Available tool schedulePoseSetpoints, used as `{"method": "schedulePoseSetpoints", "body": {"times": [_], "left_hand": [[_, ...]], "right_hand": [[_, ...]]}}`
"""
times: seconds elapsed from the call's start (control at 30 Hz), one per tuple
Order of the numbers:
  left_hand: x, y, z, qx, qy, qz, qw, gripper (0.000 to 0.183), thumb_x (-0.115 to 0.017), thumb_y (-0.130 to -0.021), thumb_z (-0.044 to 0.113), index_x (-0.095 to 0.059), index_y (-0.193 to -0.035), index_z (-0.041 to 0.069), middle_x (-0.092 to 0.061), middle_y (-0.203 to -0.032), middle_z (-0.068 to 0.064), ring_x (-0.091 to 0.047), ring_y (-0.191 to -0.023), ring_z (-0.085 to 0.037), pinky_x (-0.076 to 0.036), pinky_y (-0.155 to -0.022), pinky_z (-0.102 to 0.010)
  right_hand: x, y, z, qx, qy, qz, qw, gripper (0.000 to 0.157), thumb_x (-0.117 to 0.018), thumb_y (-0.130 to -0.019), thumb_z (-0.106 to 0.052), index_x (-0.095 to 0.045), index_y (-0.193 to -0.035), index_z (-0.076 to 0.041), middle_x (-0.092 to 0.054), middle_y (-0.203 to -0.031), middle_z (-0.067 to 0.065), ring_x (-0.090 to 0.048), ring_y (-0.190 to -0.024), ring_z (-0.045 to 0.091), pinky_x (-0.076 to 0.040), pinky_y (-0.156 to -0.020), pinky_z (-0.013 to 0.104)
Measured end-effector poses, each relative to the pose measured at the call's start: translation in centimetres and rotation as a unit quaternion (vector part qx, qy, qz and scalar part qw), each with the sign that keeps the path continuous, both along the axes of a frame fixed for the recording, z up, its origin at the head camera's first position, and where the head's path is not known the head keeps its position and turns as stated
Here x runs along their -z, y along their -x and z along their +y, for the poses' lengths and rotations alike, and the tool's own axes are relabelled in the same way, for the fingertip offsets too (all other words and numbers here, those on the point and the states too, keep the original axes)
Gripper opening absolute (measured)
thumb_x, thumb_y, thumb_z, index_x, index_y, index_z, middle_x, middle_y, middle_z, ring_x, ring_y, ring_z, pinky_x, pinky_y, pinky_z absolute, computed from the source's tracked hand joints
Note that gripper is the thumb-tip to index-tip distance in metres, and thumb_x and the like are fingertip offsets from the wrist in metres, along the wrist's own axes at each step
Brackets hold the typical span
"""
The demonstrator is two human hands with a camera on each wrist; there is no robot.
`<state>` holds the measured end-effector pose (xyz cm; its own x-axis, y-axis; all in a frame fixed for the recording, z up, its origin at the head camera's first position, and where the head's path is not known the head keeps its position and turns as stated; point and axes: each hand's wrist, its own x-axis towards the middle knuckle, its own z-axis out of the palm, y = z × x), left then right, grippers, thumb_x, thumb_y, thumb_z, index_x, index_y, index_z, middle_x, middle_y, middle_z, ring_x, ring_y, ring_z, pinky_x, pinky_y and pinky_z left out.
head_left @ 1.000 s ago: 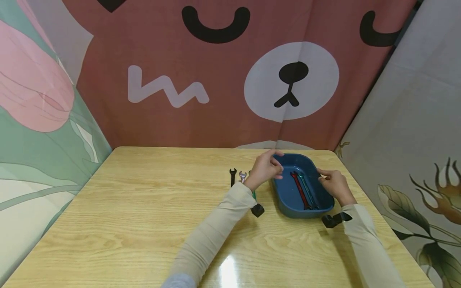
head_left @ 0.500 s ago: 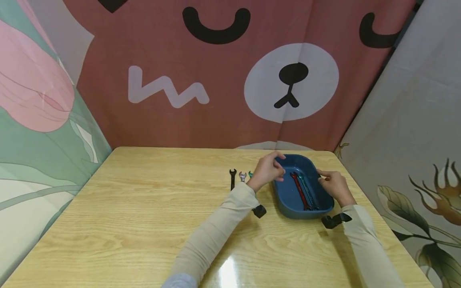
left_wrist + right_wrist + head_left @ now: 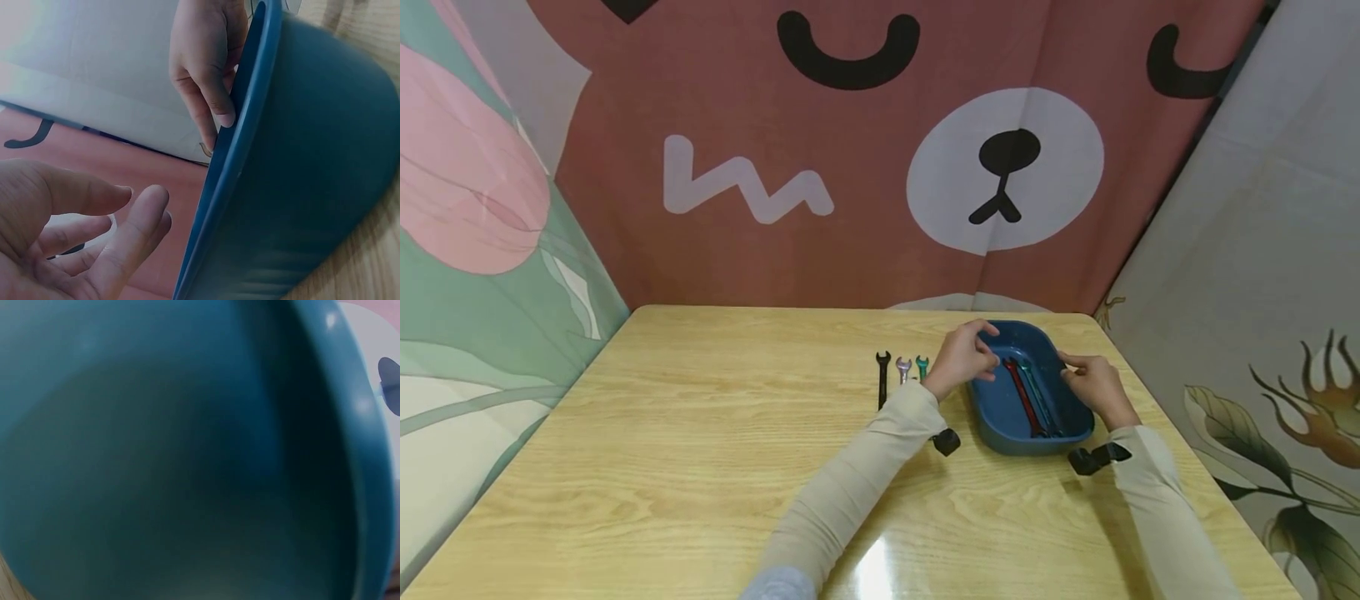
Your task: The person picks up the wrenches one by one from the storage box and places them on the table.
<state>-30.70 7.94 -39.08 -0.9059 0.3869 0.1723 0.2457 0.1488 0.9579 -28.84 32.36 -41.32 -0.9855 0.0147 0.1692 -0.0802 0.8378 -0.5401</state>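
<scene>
Two hands at your blue bin (image 3: 997, 408), which sits right of centre in the head view. Your right hand (image 3: 1099, 389) pinches the bin's right rim, thumb and fingers together on the edge; the left wrist view shows that hand at top centre, thumb at the rim. Your left hand (image 3: 961, 360) is over the upper left of the bin, thumb and fingers apart, loosely bent; in the left wrist view it fills the lower left, backdrop showing between your fingertips and the rim.

Inside the bin, right of its middle: a red wrench (image 3: 1025, 397) and a teal wrench (image 3: 1041, 397), lying side by side and slanting down to the right. Just left of your left hand, on the table (image 3: 662, 450): a black wrench (image 3: 882, 379), a silver wrench (image 3: 903, 367) and a green wrench (image 3: 922, 365) in a row, lower parts partly behind your arm.

Beige left sleeve (image 3: 850, 492) comes up from bottom centre, beige right sleeve (image 3: 1165, 500) from lower right; a small black device sits at each of your wrists. Right wrist view: mostly bin wall, blurred.

Farther out: reddish-brown bear-face backdrop (image 3: 850, 267) across the top, tulip-print cloth (image 3: 467, 175) at left, grey floral cloth (image 3: 1262, 250) at right.
</scene>
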Motion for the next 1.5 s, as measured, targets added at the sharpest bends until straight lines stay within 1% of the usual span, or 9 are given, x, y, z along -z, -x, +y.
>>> {"method": "schedulePoseSetpoints", "body": {"times": [0.17,0.33,0.5,0.83,0.97,1.07,1.17,1.33,1.5], "left_hand": [[0.1,0.0,0.4,-0.006,0.011,0.005,0.9999,0.041,-0.068,-0.09,-0.008,-0.06,-0.128,0.004,-0.067,-0.077,-0.008,-0.067,-0.058,-0.019,-0.063,-0.07,-0.047],[0.1,0.1,0.7,-0.009,0.021,0.005,0.9997,0.043,-0.068,-0.09,-0.008,-0.059,-0.13,0.004,-0.067,-0.076,-0.007,-0.067,-0.057,-0.019,-0.063,-0.071,-0.048],[0.2,0.3,1.0,-0.011,0.027,-0.002,0.9996,0.043,-0.069,-0.089,-0.008,-0.059,-0.13,0.004,-0.066,-0.075,-0.007,-0.067,-0.057,-0.018,-0.063,-0.071,-0.049],[0.5,0.6,1.5,-0.006,0.03,-0.003,0.9995,0.046,-0.068,-0.089,-0.01,-0.057,-0.131,0.003,-0.064,-0.074,-0.006,-0.066,-0.055,-0.018,-0.063,-0.07,-0.048],[0.7,0.7,1.6,-0.005,0.036,-0.002,0.9993,0.046,-0.067,-0.089,-0.009,-0.056,-0.132,0.003,-0.065,-0.075,-0.009,-0.069,-0.062,-0.028,-0.063,-0.069,-0.047],[0.9,0.7,1.7,-0.002,0.042,-0.002,0.9991,0.046,-0.067,-0.09,-0.009,-0.055,-0.133,0.003,-0.067,-0.079,-0.015,-0.071,-0.071,-0.038,-0.063,-0.069,-0.047],[1.1,0.7,1.9,0.003,0.049,-0.003,0.9988,0.045,-0.066,-0.091,-0.008,-0.055,-0.133,0.002,-0.069,-0.083,-0.019,-0.07,-0.075,-0.041,-0.063,-0.07,-0.047],[1.3,0.9,2.2,0.007,0.056,0.0,0.9984,0.045,-0.066,-0.091,-0.008,-0.054,-0.134,0.001,-0.069,-0.085,-0.022,-0.071,-0.072,-0.038,-0.063,-0.07,-0.047],[1.2,1.4,2.6,0.004,0.07,0.011,0.9975,0.046,-0.067,-0.09,-0.008,-0.054,-0.134,0.0,-0.07,-0.083,-0.023,-0.071,-0.064,-0.032,-0.063,-0.067,-0.044]], "right_hand": [[0.1,0.1,0.2,-0.001,0.008,-0.005,1.0,0.042,-0.056,-0.097,-0.002,-0.052,-0.138,0.005,-0.055,-0.126,0.039,-0.062,-0.08,0.035,-0.045,-0.056,0.033],[0.0,0.1,0.2,-0.003,0.011,0.003,1.0,0.042,-0.056,-0.097,-0.001,-0.053,-0.138,0.005,-0.057,-0.124,0.039,-0.053,-0.066,0.024,-0.038,-0.051,0.03],[0.1,0.1,0.3,-0.007,0.014,0.008,1.0,0.042,-0.056,-0.097,-0.001,-0.053,-0.138,0.006,-0.059,-0.12,0.039,-0.047,-0.059,0.021,-0.036,-0.049,0.031],[0.0,0.0,0.2,-0.004,0.015,0.003,1.0,0.042,-0.056,-0.097,-0.001,-0.053,-0.138,0.005,-0.057,-0.124,0.039,-0.053,-0.066,0.027,-0.038,-0.051,0.03],[0.1,0.0,0.2,-0.001,0.013,0.001,1.0,0.041,-0.056,-0.097,-0.002,-0.053,-0.138,0.005,-0.055,-0.127,0.039,-0.058,-0.075,0.03,-0.04,-0.053,0.03],[0.1,0.0,0.2,-0.003,0.014,0.0,1.0,0.041,-0.056,-0.097,-0.001,-0.053,-0.138,0.006,-0.054,-0.127,0.04,-0.057,-0.074,0.03,-0.04,-0.054,0.031],[0.2,-0.1,0.2,-0.007,0.012,0.003,1.0,0.041,-0.056,-0.097,-0.001,-0.053,-0.138,0.006,-0.055,-0.126,0.04,-0.055,-0.069,0.028,-0.039,-0.053,0.032],[0.2,-0.1,0.2,-0.007,0.013,0.002,1.0,0.041,-0.056,-0.097,-0.001,-0.053,-0.138,0.005,-0.054,-0.128,0.039,-0.058,-0.073,0.03,-0.041,-0.055,0.032],[0.1,0.1,0.3,-0.004,0.014,-0.001,1.0,0.042,-0.055,-0.097,-0.001,-0.052,-0.139,0.006,-0.056,-0.126,0.039,-0.052,-0.067,0.027,-0.038,-0.053,0.032]]}}
